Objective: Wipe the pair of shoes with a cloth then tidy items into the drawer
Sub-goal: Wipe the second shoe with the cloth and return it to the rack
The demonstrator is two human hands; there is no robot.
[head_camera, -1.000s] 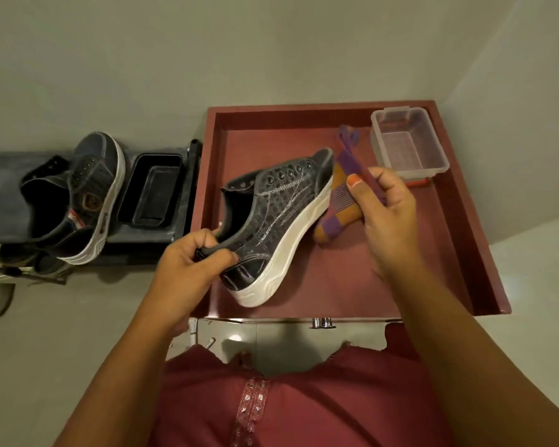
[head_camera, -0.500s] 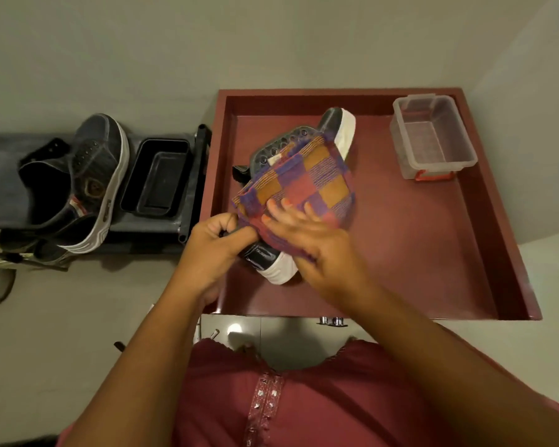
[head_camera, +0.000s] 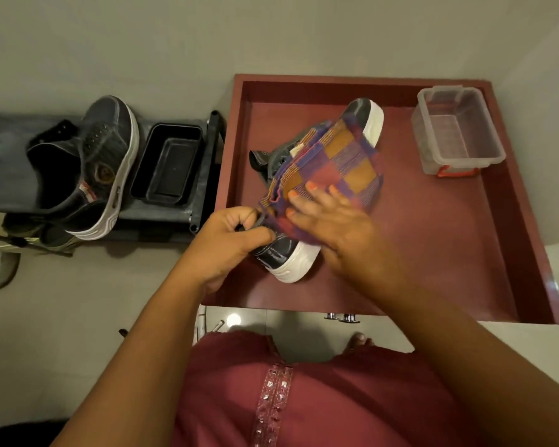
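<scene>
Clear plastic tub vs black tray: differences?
The clear plastic tub is see-through with a red clip; the black tray is opaque. The tub sits inside the red drawer; the tray sits on the dark rack beside a dark sneaker. Both are rectangular, upright, apparently empty.

Drawer (head_camera: 433,253) floor bare right of shoe (head_camera: 373,119); clear tub (head_camera: 459,130) blocks far corner.

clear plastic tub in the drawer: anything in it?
Empty. The clear plastic tub stands upright in the red drawer, its bare ribbed floor showing.
</scene>
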